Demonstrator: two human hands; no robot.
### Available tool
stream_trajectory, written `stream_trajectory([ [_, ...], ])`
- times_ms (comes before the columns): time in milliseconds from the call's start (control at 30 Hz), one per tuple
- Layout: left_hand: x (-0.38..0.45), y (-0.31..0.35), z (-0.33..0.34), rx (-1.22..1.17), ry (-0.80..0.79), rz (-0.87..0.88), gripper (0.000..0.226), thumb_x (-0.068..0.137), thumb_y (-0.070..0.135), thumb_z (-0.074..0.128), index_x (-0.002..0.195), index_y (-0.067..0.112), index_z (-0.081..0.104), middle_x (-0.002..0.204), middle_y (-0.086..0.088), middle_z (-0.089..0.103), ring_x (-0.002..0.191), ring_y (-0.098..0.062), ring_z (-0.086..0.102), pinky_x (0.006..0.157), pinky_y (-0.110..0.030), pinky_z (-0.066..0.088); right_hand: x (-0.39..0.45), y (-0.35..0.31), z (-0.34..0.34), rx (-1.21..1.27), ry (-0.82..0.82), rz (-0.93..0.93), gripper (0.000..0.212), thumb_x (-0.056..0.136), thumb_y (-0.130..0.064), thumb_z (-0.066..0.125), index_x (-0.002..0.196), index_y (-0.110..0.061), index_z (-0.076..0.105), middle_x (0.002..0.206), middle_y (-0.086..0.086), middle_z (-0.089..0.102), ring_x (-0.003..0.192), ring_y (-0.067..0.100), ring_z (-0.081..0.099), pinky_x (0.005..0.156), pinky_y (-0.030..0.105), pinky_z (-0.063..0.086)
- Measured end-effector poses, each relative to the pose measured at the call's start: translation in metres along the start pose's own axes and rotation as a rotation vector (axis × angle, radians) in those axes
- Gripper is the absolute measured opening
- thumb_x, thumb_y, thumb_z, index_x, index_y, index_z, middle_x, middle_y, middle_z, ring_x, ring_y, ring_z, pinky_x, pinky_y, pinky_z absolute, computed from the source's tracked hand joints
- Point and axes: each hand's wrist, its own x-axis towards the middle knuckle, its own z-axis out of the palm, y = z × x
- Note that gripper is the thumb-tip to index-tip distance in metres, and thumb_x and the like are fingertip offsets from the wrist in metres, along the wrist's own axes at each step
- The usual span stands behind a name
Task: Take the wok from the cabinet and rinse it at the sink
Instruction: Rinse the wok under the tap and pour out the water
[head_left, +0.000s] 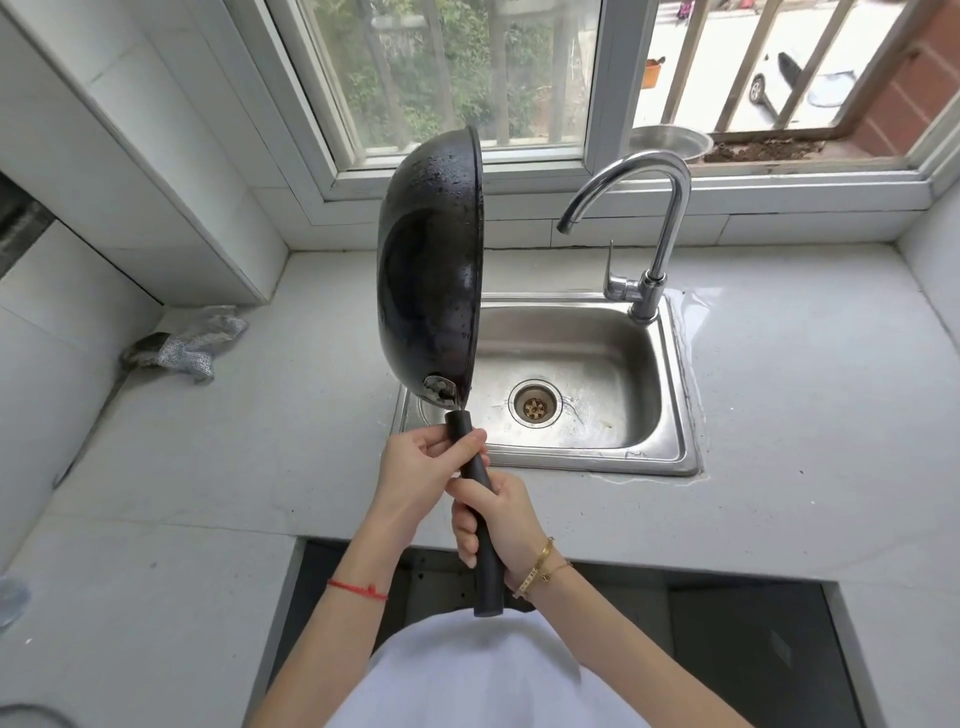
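Right hand (501, 525) and left hand (415, 467): fingers curled round wok (426, 270) handle | wok out of cabinet, held on edge above sink (670, 395) left rim, droplets on underside | faucet (649, 228) not running; rinse probably finished or paused, cannot tell which

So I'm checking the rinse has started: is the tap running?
Off. No water falls from the tap; the wok, held on edge by both hands, is left of the spout.

A crumpled, perhaps mesh, cloth (195, 345) lies on the counter (218, 441); a steel bowl (670, 141) sits outside the window.
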Motion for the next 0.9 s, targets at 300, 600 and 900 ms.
stream_trajectory([
  [300,0.002,0.005,-0.003,0.009,0.013,0.007,0.017,0.081,0.021,0.078,0.086,0.005,0.076,0.078,-0.007,0.078,0.075,-0.019,0.076,0.068,-0.019,0.056,0.002,-0.005,0.003,0.026,-0.019,0.012,0.036,0.094,-0.008,0.056,0.058,-0.011,0.051,0.043,0.002,0.048,0.030,0.013,0.044,0.033,0.019,0.040],
  [600,0.006,0.005,-0.006,0.019,0.013,0.007,0.017,0.082,0.021,0.077,0.087,0.005,0.077,0.078,-0.007,0.078,0.077,-0.020,0.076,0.071,-0.022,0.058,0.007,-0.005,0.006,0.023,-0.022,0.011,0.040,0.094,-0.008,0.056,0.055,-0.013,0.053,0.043,0.002,0.048,0.030,0.013,0.044,0.033,0.020,0.040],
  [900,0.011,0.005,-0.010,0.013,0.020,0.025,0.019,0.082,0.022,0.077,0.090,0.005,0.077,0.080,-0.007,0.078,0.079,-0.019,0.076,0.070,-0.020,0.057,0.012,-0.007,0.007,0.032,-0.053,-0.012,0.032,0.095,-0.007,0.056,0.063,-0.010,0.051,0.044,0.002,0.048,0.030,0.013,0.045,0.033,0.020,0.041],
])
